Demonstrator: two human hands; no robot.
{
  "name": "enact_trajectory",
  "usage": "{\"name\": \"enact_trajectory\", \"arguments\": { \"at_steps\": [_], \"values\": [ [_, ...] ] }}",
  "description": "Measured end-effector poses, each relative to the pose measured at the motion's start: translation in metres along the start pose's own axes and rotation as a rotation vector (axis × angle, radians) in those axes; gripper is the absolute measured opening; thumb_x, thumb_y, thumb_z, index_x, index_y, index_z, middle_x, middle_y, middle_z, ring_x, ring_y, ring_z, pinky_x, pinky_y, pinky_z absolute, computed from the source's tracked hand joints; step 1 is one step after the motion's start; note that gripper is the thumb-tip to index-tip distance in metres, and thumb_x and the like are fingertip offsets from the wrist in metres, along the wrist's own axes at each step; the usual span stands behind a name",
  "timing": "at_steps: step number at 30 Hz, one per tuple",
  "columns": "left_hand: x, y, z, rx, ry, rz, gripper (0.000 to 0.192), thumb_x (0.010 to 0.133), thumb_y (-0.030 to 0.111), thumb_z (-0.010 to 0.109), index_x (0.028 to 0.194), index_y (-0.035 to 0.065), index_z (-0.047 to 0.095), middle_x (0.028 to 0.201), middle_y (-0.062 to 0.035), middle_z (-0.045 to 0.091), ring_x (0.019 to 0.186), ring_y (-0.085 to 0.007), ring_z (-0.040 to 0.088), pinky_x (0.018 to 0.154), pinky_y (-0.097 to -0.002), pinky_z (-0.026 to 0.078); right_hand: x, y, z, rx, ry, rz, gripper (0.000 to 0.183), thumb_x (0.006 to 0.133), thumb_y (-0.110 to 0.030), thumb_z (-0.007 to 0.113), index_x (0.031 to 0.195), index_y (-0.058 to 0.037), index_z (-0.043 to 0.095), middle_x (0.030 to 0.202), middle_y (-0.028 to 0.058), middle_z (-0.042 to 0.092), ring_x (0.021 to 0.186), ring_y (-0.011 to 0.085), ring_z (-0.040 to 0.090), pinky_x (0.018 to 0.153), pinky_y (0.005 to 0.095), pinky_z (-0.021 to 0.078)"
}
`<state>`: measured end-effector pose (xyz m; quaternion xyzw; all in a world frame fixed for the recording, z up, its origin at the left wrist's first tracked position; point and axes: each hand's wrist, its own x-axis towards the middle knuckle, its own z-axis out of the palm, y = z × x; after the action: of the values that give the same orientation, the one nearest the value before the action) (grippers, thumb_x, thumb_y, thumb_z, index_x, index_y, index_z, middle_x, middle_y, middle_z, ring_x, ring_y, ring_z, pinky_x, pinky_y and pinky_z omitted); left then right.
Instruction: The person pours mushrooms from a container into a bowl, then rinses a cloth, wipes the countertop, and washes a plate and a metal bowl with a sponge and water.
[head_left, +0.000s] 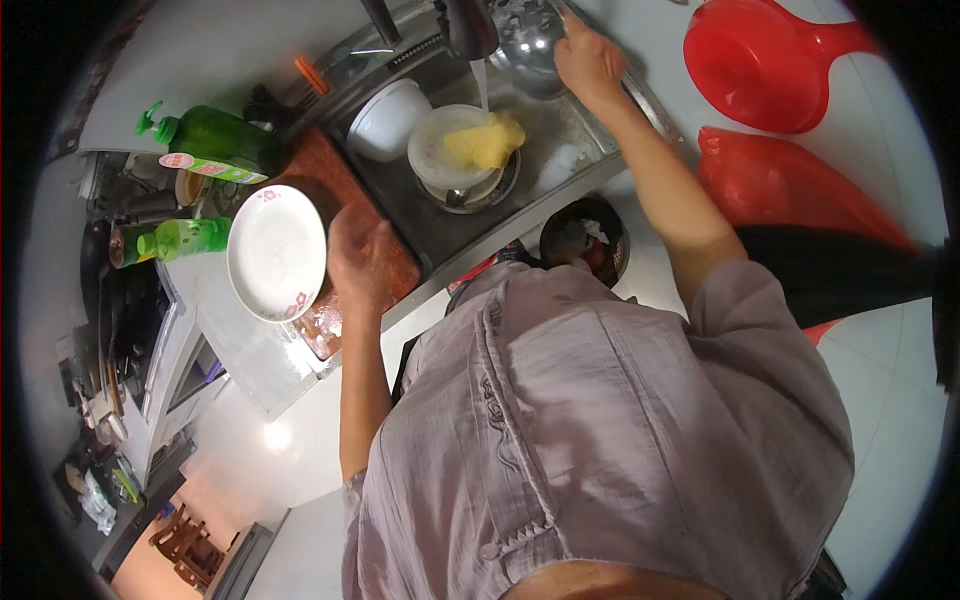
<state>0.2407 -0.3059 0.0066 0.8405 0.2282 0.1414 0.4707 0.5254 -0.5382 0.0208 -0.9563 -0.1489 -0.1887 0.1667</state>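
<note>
My left hand (360, 259), slightly blurred, is at the right rim of a white oval plate (277, 253) with pink flowers; whether it grips the plate cannot be told. The plate is over a reddish-brown board (397, 266) beside the sink. My right hand (590, 66) holds the rim of a shiny metal bowl (525, 49) at the sink's far right. Water runs from the dark faucet (471, 34) onto a yellow cloth (487, 142) in a pale bowl (442, 169). A white bowl (388, 120) leans to its left.
A green pump bottle (221, 139) and a smaller green bottle (184, 238) are on the left. At the right are a red dipper (757, 67) and a red plastic bag (787, 184). A dark bin (619, 251) holding scraps is below the sink's front edge.
</note>
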Motion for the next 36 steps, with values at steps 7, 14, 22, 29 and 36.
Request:
{"name": "enact_trajectory", "arguments": {
  "at_steps": [7, 14, 22, 29, 36],
  "values": [
    [0.041, 0.004, 0.059, -0.775, -0.401, -0.553, 0.067, 0.083, 0.034, 0.062, 0.127, -0.0075, 0.032, 0.12, -0.0211, 0.047, 0.102, -0.0307, 0.055, 0.082, -0.0368, 0.048, -0.051, -0.022, 0.023, 1.115, -0.27, 0.769, 0.003, 0.068, 0.0, 0.057, 0.067, -0.0017, 0.06, 0.059, 0.0019, 0.05, 0.051, 0.0117, 0.046, 0.042, 0.0293, 0.0323],
    [0.059, -0.021, 0.087, -1.063, -0.385, -0.772, 0.042, 0.086, 0.011, 0.05, 0.119, -0.0098, 0.035, 0.116, -0.0248, 0.046, 0.1, -0.0367, 0.054, 0.079, -0.0404, 0.052, -0.09, -0.029, 0.045, 1.283, -0.542, 0.908, 0.003, 0.076, -0.008, 0.058, 0.077, -0.0051, 0.059, 0.057, 0.0015, 0.049, 0.046, 0.0103, 0.044, 0.042, 0.0246, 0.0321],
    [0.063, 0.003, 0.059, -0.681, -0.089, -0.653, 0.038, 0.072, -0.004, 0.052, 0.11, -0.0083, 0.047, 0.102, -0.0186, 0.054, 0.089, -0.031, 0.059, 0.071, -0.0394, 0.057, -0.1, -0.025, 0.083, 0.212, -0.598, 0.057, 0.044, 0.074, -0.004, 0.05, 0.119, -0.0064, 0.049, 0.093, 0.0156, 0.064, 0.087, 0.0319, 0.061, 0.075, 0.0407, 0.0467],
    [0.071, -0.011, 0.049, -0.724, -0.011, -0.643, 0.048, 0.072, -0.004, 0.05, 0.119, -0.0013, 0.04, 0.106, -0.0163, 0.052, 0.094, -0.0295, 0.057, 0.071, -0.0392, 0.056, -0.077, -0.033, 0.082, 0.249, -0.653, 0.011, 0.035, 0.069, -0.004, 0.054, 0.104, -0.0071, 0.058, 0.093, 0.0179, 0.062, 0.093, 0.0351, 0.058, 0.078, 0.0409, 0.0462],
    [0.073, -0.011, 0.062, -0.632, 0.008, -0.607, 0.045, 0.074, -0.005, 0.048, 0.118, 0.0027, 0.042, 0.103, -0.0146, 0.055, 0.091, -0.0279, 0.059, 0.07, -0.0414, 0.054, -0.066, -0.003, 0.038, 0.951, -0.337, 0.261, 0.021, 0.071, -0.013, 0.068, 0.086, -0.0002, 0.06, 0.075, 0.0103, 0.064, 0.065, 0.0172, 0.062, 0.058, 0.0296, 0.0483]
  ]
}}
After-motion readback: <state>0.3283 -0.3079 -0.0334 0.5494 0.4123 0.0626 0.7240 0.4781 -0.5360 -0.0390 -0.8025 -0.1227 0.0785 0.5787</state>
